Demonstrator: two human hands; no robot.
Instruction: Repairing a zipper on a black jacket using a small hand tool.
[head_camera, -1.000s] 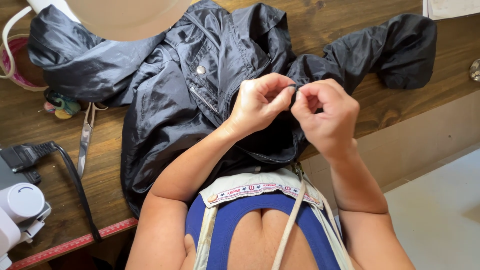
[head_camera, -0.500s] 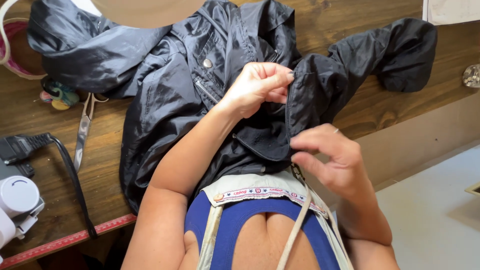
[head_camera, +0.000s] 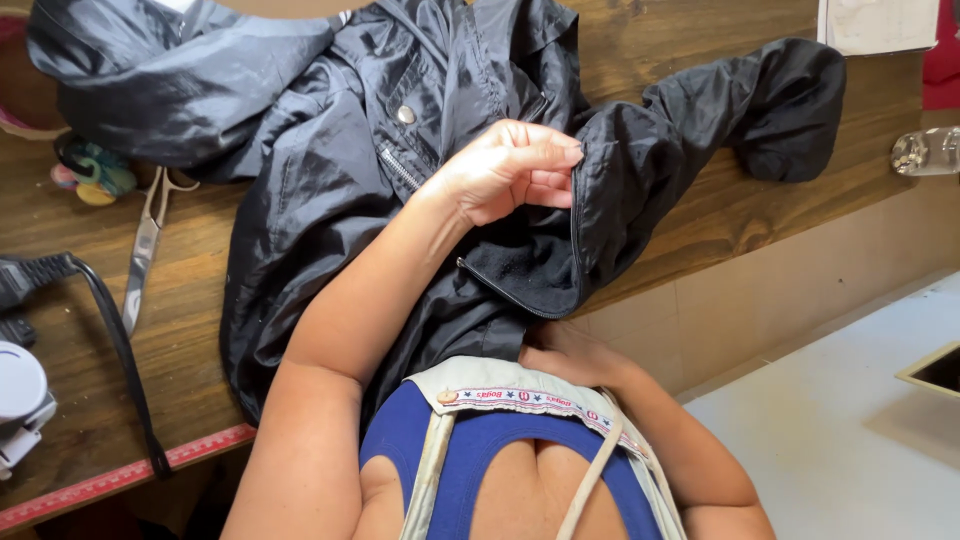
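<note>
A black shiny jacket (head_camera: 330, 190) lies spread on a wooden table (head_camera: 190, 330), one sleeve (head_camera: 760, 100) stretched to the right. My left hand (head_camera: 505, 170) is raised over its middle and pinches the front zipper edge (head_camera: 577, 215), lifting it. My right hand (head_camera: 572, 358) sits low at the table's near edge, just under the jacket's hem and close to my chest. Its fingers are hidden by the cloth.
Scissors (head_camera: 145, 250) lie left of the jacket beside a small colourful object (head_camera: 92, 172). A black cable (head_camera: 115, 345), a white device (head_camera: 20, 400) and a red measuring ruler (head_camera: 120, 476) occupy the near left. A clear glass bottle (head_camera: 925, 152) and papers (head_camera: 878, 25) are at the far right.
My right hand has slid down along the jacket's front edge from beside my left hand to the hem at the table's edge. My left hand keeps its pinch.
</note>
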